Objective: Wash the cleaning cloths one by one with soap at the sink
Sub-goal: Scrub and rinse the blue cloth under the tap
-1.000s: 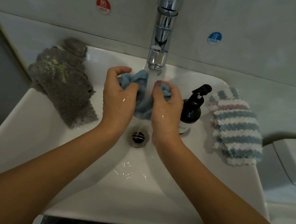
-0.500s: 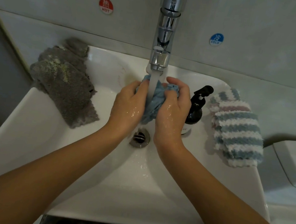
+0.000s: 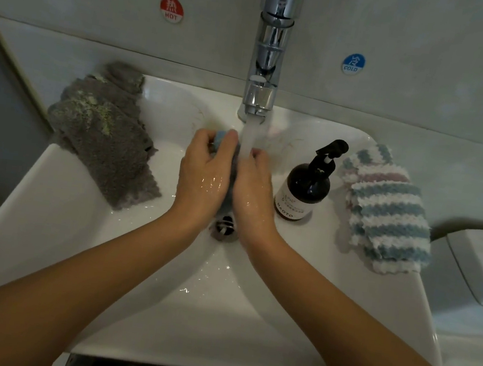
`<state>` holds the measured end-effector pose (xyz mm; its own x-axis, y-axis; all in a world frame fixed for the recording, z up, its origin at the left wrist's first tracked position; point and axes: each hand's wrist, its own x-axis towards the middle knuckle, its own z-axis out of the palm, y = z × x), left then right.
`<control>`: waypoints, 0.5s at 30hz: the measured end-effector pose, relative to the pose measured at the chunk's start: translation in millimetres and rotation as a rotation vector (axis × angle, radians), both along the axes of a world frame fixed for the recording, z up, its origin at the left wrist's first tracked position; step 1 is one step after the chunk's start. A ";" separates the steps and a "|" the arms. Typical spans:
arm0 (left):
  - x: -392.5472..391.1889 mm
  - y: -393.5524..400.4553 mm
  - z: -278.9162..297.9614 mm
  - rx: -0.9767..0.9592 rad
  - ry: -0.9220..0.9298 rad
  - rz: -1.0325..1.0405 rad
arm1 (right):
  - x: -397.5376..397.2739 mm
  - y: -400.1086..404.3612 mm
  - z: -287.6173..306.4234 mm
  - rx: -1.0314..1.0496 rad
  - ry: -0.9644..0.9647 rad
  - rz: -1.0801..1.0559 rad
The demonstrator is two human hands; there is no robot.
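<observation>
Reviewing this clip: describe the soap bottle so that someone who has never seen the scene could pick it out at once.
Start at the white sink under the chrome faucet. On its right ledge, between the right hand and the striped cloth, stands the soap bottle. It is the only upright, dark, glossy thing there, with a black pump.

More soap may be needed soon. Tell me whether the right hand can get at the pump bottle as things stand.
Probably yes. The pump bottle stands upright on the sink rim just beside the right hand, with nothing between them. But that hand, together with the left hand, grips the blue cloth, so it must let go first.
</observation>
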<state>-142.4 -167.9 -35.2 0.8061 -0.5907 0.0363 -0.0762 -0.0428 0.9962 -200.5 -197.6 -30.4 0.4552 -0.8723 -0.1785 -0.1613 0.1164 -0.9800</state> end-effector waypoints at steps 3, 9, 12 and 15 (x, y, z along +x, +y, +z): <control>0.3 0.1 0.0 -0.007 -0.044 0.022 | -2.1 4.1 1.2 0.025 0.017 0.029; -8.4 -5.1 6.0 0.046 0.063 0.005 | 1.3 2.0 -0.1 -0.141 0.013 -0.107; -6.5 -4.7 7.3 0.082 0.038 0.003 | 3.5 -1.5 -3.6 -0.193 0.005 -0.107; -5.4 -3.8 6.5 0.069 0.032 0.005 | 5.7 -5.9 -6.8 -0.247 0.059 -0.091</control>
